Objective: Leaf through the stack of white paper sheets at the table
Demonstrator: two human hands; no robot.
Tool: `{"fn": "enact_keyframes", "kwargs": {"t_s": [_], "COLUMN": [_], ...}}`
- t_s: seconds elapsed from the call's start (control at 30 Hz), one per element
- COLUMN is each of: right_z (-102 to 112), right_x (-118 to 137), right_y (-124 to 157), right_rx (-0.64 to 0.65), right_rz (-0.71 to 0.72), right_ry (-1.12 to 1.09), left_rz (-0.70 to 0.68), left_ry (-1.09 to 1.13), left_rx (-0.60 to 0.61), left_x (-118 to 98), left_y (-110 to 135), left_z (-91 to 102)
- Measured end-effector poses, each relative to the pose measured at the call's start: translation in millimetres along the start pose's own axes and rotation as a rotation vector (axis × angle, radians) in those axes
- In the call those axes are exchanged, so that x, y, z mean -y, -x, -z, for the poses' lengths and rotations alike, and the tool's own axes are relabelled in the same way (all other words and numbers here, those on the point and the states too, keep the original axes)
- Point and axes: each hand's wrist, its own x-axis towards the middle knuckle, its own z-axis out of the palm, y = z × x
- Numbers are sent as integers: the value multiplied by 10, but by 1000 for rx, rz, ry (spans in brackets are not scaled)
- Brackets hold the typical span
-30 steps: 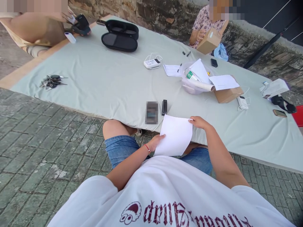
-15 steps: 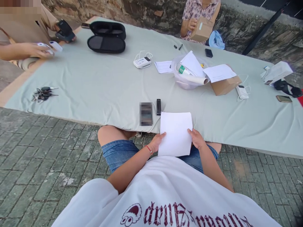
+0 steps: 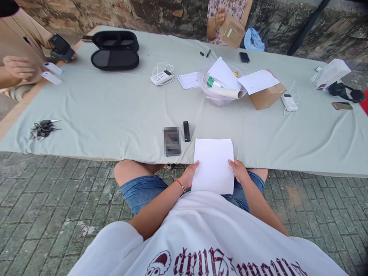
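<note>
Pale green cloth covers the long bench [image 3: 129,111], with brick paving [image 3: 37,199] on the near side and a rough stone wall [image 3: 161,15] beyond. White paper [image 3: 213,165] lies between the person's two hands, above the lap, its far edge reaching over the near edge of the bench and its near edge by the white shirt [image 3: 198,226]. The left hand [image 3: 189,174] grips its left side, and the right hand [image 3: 240,172] its right side, slightly nearer the middle of its length than the near corners. On both hands the thumb rests on top and the fingers are closed on the paper from beneath; how far they curl cannot be told, as the paper hides them. Whether it is one sheet or several is also unclear. Just beyond its far left corner sits a black stapler [image 3: 186,131], beside a dark, blurred-out object [image 3: 172,142]. Farther off stands a plastic basin [image 3: 220,100] holding papers.
</note>
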Motion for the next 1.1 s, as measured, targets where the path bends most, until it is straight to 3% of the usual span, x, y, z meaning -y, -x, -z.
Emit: {"fn": "enact_keyframes", "kwargs": {"t_s": [0.2,0.37,0.6,0.77,1.1], "right_z": [-29,-101,-26,-2,-21], "right_x": [35,-40,-112,-192,-142], "right_y": [164,263,207,166,195], "right_rx": [26,29,-141,-188,-125], "right_rz": [-49,-25,12,34,65], "right_ry": [-174,-134,231,377,370], "left_rz": [54,-40,-148,-166,-191], "left_ry": [120,-35,-161,-162,-195], "left_rx": [37,-81,-49,-20,-38], "left_x": [20,25,38,82,73], "left_y": [1,27,37,1,34], "left_z": [-16,-79,-124,-114,-150]}}
